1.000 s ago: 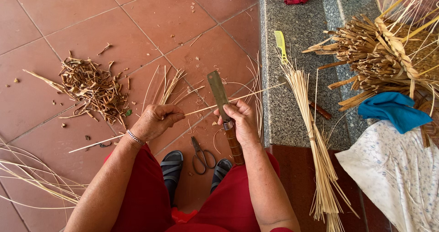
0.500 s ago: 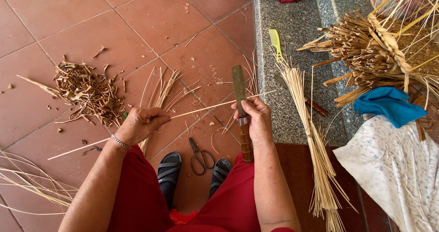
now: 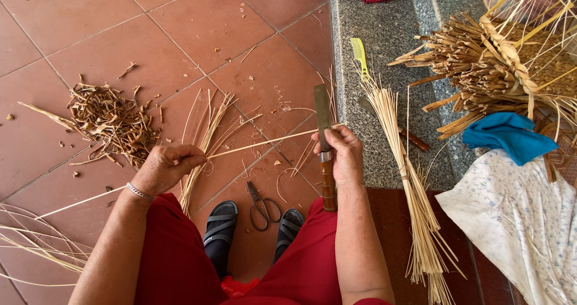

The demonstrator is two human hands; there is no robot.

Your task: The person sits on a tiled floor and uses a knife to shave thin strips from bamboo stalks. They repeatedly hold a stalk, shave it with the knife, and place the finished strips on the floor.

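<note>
My right hand [image 3: 344, 156] grips a knife [image 3: 323, 120] with a brown wooden handle, blade pointing away from me. A thin pale straw strip [image 3: 264, 141] lies across the blade, and my left hand [image 3: 165, 167] pinches its other part, a bracelet on the wrist. The strip runs on past my left hand toward the lower left. Both hands hover over the red tiled floor above my sandalled feet.
Black scissors [image 3: 262, 206] lie between my feet. A pile of brown scraps [image 3: 111, 120] sits at left, loose strips [image 3: 207, 140] in the middle. On the stone step [image 3: 384, 34]: a straw bundle [image 3: 412, 188], yellow comb [image 3: 359, 52], blue cloth [image 3: 508, 137], dried stalks [image 3: 481, 64], patterned cloth [image 3: 523, 233].
My right hand has turned the knife from tilted to nearly upright and shifted right. The left hand pulled the strip leftward across the blade.
</note>
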